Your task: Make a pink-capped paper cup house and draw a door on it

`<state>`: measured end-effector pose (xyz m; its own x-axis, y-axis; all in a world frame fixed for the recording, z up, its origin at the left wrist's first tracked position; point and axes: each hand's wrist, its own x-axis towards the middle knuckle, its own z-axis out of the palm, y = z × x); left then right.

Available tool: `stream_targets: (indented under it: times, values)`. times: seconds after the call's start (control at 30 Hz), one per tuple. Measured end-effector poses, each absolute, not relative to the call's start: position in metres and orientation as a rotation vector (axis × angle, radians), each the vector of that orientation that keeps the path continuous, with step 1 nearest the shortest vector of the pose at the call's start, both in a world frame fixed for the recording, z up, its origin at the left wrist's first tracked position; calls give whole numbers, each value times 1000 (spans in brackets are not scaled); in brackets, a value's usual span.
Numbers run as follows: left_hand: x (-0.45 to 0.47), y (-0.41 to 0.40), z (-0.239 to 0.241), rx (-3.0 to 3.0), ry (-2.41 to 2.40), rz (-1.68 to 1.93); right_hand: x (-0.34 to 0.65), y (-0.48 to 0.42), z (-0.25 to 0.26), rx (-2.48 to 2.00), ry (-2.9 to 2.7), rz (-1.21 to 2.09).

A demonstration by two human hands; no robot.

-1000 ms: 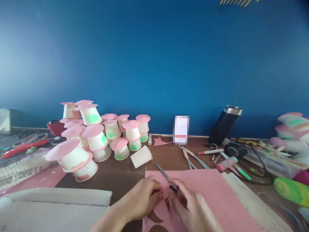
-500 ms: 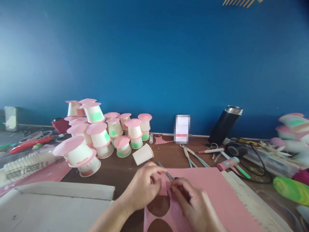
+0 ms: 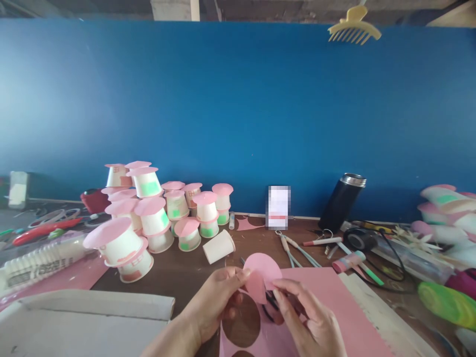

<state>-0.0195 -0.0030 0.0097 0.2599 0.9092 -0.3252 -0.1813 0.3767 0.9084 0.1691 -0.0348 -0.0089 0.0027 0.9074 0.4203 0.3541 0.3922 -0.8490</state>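
A pink paper circle (image 3: 265,270) with a straight slit at its lower side is held up in front of me. My left hand (image 3: 213,305) pinches its left edge between thumb and fingers. My right hand (image 3: 310,317) grips the right edge near the slit. Dark scissors (image 3: 268,313) hang at the right fingers, behind the circle, their handles partly hidden. Beneath both hands lies a pink sheet with round holes cut out (image 3: 275,339). A larger whole pink sheet (image 3: 327,292) extends to the right.
Stacked white paper cups with pink lids (image 3: 152,213) stand at left; one bare cup (image 3: 219,246) lies on its side. A white box (image 3: 92,327) fills the front left. Pliers (image 3: 293,248), a black flask (image 3: 341,203) and a clutter of markers and cables occupy the right.
The pink circle now faces me, raised and opened out between both hands. The scissors, earlier pointing forward from the right hand, now sit behind it. The view has tilted up.
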Motion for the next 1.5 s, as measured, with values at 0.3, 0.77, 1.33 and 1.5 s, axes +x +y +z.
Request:
stream_targets:
  times: [0.3, 0.77, 1.33, 1.5]
  values:
    - [-17, -3, 5, 761, 943, 873, 166, -35, -7, -1175, -1484, 707]
    - [-15, -2, 2, 1179, 1233, 881, 161, -30, 17, -1415, -1259, 1222]
    - [-4, -12, 12, 1042, 1162, 903, 171, -25, 0, -1341, -1279, 1348]
    - [-2, -12, 14, 1031, 1214, 887, 171, -24, 0, -1344, -1299, 1326]
